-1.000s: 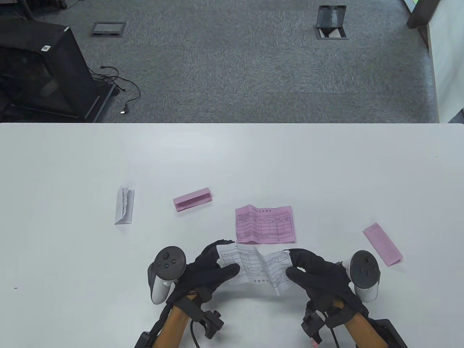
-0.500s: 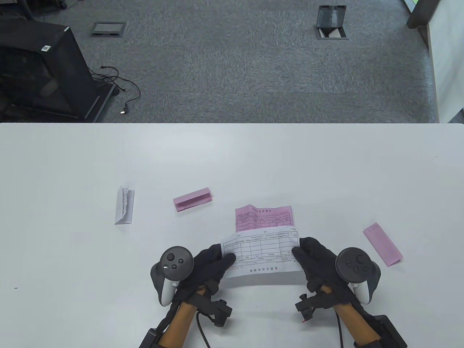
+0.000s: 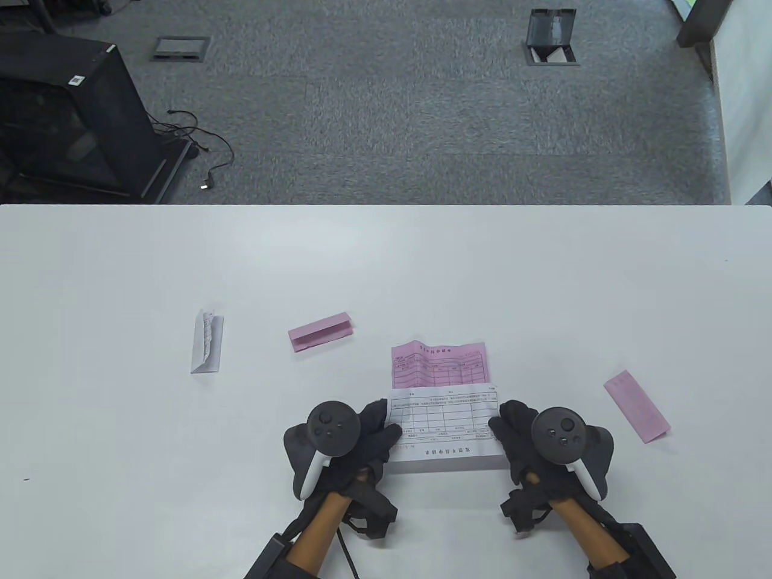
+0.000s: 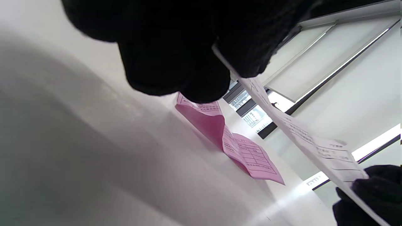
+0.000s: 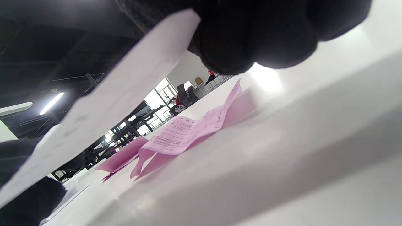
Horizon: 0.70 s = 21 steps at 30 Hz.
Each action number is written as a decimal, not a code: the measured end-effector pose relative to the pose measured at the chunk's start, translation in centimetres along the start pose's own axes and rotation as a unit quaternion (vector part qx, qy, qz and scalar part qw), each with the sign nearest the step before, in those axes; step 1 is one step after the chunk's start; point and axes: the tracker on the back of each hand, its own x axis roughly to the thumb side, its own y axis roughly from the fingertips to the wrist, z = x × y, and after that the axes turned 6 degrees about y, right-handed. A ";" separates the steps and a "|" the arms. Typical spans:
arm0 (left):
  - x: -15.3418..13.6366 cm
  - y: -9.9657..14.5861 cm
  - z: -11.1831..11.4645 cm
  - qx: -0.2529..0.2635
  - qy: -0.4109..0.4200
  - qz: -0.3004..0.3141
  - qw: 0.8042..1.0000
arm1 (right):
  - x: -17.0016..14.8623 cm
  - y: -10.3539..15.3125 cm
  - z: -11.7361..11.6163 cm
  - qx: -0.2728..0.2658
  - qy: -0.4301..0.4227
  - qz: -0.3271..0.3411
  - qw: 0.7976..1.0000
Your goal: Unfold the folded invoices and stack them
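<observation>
Both hands hold an unfolded white invoice [image 3: 445, 428] stretched flat above the table, near its front edge. My left hand [image 3: 374, 431] pinches its left edge and my right hand [image 3: 509, 425] pinches its right edge. The sheet also shows in the left wrist view [image 4: 301, 135] and in the right wrist view [image 5: 103, 103], clear of the table. An unfolded pink invoice [image 3: 437, 363] lies flat just beyond it, partly covered by the white sheet; it also shows in the left wrist view [image 4: 248, 153] and the right wrist view [image 5: 185, 131].
A folded pink invoice [image 3: 319, 332] lies left of the flat pink one. A folded white invoice [image 3: 207, 342] lies further left. Another folded pink invoice [image 3: 637, 406] lies to the right of my right hand. The table's far edge [image 3: 386, 206] borders grey carpet.
The white invoice went from creased and sagging to stretched flat. Both hands turned palm-down and shifted right and slightly away, so the sheet now overlaps the pink invoice's near edge.
</observation>
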 end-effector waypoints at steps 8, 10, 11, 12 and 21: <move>2.9 -3.9 -1.9 0.036 -0.028 -0.031 0.999 | 3.1 -4.2 2.1 -0.040 0.074 -0.011 0.996; 3.2 -5.0 -1.7 0.039 -0.035 -0.050 0.997 | 3.6 -5.5 1.6 -0.043 0.109 -0.019 0.993; 3.2 -5.5 -1.5 0.038 -0.038 -0.055 0.997 | 3.8 -6.0 1.3 -0.043 0.125 -0.021 0.991; 3.2 -6.1 -1.3 0.037 -0.045 -0.066 0.996 | 4.0 -6.5 0.8 -0.045 0.146 -0.024 0.988; 2.0 -10.0 1.2 0.009 -0.108 -0.122 0.987 | 4.0 -9.5 -3.5 -0.005 0.253 -0.055 0.966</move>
